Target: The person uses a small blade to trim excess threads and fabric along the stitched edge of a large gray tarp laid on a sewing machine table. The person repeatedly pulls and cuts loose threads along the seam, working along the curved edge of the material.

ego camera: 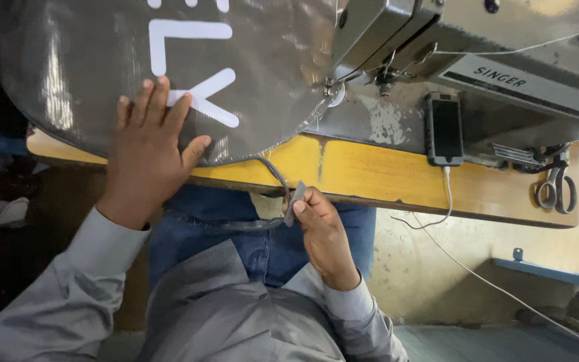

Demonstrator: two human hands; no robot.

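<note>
Your left hand: flat, fingers spread, pressing the grey fabric panel with white lettering at 10 o'clock on the yellow surface. Your right hand: grip closed, pinching a grey strip at the surface's near edge, centre. Sewing machine: 2 o'clock. Phone: just beneath it. Scissors: 3 o'clock.

A yellow-edged sewing table carries a grey sewing machine, shiny grey fabric left, phone, scissors right.
</note>
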